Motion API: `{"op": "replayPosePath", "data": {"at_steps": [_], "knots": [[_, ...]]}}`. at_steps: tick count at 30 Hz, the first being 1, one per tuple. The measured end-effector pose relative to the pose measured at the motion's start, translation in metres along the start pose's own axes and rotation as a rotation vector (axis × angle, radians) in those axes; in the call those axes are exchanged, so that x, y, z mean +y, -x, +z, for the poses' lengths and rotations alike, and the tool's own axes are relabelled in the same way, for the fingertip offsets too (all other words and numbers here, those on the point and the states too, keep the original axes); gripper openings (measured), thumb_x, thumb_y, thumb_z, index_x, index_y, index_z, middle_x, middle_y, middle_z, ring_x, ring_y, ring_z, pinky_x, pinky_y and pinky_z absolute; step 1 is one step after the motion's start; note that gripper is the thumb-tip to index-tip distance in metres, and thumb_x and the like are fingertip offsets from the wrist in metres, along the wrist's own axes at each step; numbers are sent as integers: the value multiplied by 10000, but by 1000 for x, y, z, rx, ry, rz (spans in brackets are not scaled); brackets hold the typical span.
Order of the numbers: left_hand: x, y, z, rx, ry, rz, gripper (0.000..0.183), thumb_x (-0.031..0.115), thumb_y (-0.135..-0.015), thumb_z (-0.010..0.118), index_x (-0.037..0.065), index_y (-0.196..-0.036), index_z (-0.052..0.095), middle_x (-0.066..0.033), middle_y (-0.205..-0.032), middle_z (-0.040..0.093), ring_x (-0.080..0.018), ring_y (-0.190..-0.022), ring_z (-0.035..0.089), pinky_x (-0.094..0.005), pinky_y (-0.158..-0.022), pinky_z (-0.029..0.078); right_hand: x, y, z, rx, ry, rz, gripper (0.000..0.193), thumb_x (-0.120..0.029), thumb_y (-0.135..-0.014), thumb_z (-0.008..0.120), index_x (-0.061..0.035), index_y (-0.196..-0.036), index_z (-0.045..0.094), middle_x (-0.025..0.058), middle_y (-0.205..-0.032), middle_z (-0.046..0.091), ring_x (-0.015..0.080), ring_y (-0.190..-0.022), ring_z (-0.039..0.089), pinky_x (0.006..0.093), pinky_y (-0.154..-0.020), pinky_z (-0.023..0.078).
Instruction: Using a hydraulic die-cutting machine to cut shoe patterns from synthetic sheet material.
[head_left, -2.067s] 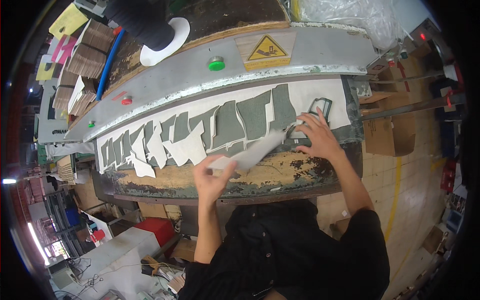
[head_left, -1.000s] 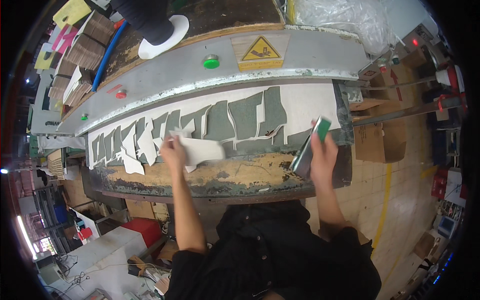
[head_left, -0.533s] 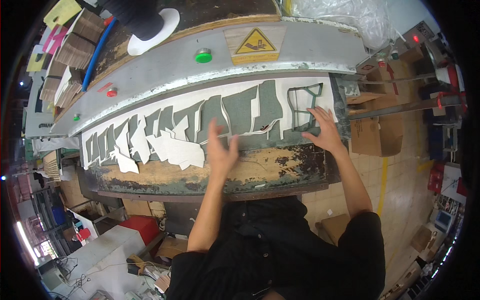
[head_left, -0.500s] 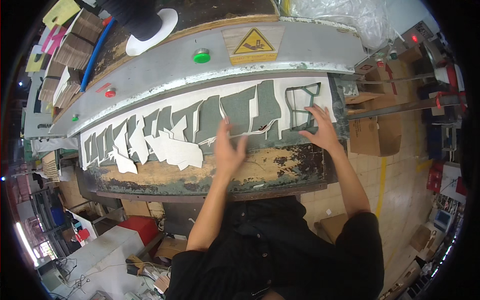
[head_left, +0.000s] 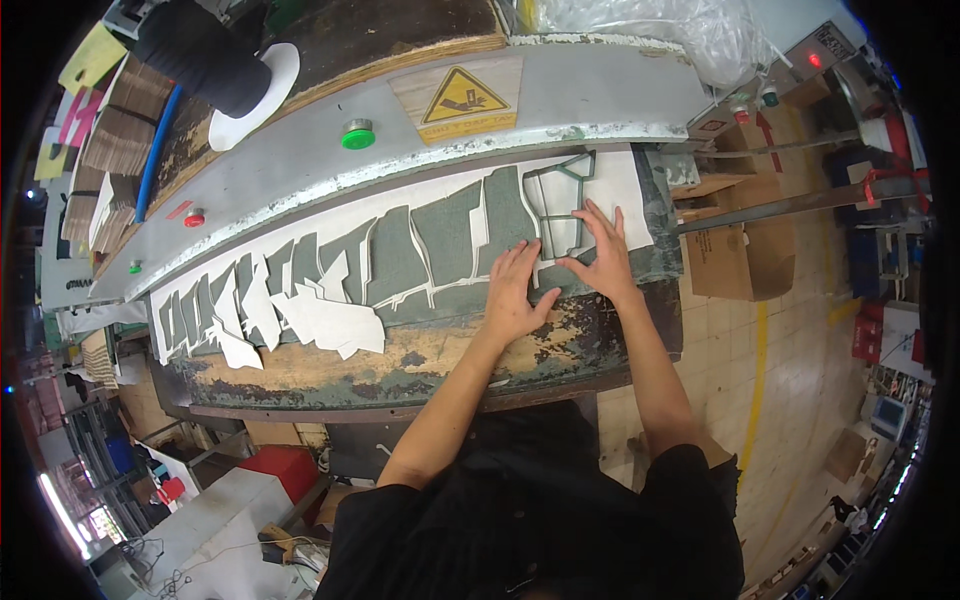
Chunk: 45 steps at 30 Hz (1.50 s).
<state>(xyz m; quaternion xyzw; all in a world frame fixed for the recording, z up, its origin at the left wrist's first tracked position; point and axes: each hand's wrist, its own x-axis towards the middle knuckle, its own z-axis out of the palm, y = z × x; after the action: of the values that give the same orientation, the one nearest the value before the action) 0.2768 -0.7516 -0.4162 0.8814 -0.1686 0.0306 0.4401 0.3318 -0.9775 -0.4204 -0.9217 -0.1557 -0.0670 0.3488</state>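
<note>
A green metal cutting die [head_left: 576,213], an open frame with inner bars, lies on the right part of a white sheet [head_left: 622,190]. My right hand [head_left: 606,262] grips its right side, with the fingers along the edge and the thumb at the lower corner. My left hand [head_left: 512,298] is open, its fingers stretched over the sheet's thin lower strip by the die's left side and its thumb apart. Left of the die, the sheet has a row of cut-out gaps showing the green cutting pad [head_left: 445,230]. Loose white offcuts [head_left: 335,320] overlap along its lower edge.
A grey machine beam [head_left: 300,150] with a green button [head_left: 357,134], a red button [head_left: 194,217] and a yellow warning sign [head_left: 460,98] runs behind the sheet. Worn wood [head_left: 440,345] borders the near side. A cardboard box [head_left: 735,262] stands right of the bench.
The cutting die has shifted left on the sheet with my right hand, up to the cut-out edge. My left hand has moved right, close to the die. The view has shifted too.
</note>
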Motion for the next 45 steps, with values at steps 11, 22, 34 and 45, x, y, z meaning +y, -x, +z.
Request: {"op": "replayPosePath", "data": {"at_steps": [11,22,34,45], "knots": [[-2,-5,-1,-19,33,-5,855,262,-826,841,-29,-1543,478,-256,-1519,554,-456,-1440,476,-546,-1211,340,4,1,1,-21,64,0,883,-427,-737,947,-131,-1464,543,255,-1573,534,390,-1491,492,669,-1290,153],[0,-19,-20,-9,40,0,798,225,-831,846,-11,-1515,510,-258,-1494,570,-455,-1403,516,-520,-1190,384,-13,-11,-7,-25,31,18,876,-386,-734,960,-106,-1460,558,234,-1555,558,398,-1509,474,672,-1297,127],[-30,-127,-204,959,176,-420,470,317,-945,871,75,-683,564,29,-632,568,-66,-600,443,-260,-571,383,-112,72,-4,-7,-273,120,315,-223,-868,868,-78,-1121,748,120,-1109,754,364,-1099,672,467,-1029,499],[-12,21,-154,22,-18,-331,290,267,-921,861,3,-998,769,-86,-814,745,-156,-734,695,-323,-657,529,-109,53,-58,-101,-93,130,421,-263,-859,852,-86,-1210,699,130,-1226,689,360,-1219,605,488,-1129,426]]}}
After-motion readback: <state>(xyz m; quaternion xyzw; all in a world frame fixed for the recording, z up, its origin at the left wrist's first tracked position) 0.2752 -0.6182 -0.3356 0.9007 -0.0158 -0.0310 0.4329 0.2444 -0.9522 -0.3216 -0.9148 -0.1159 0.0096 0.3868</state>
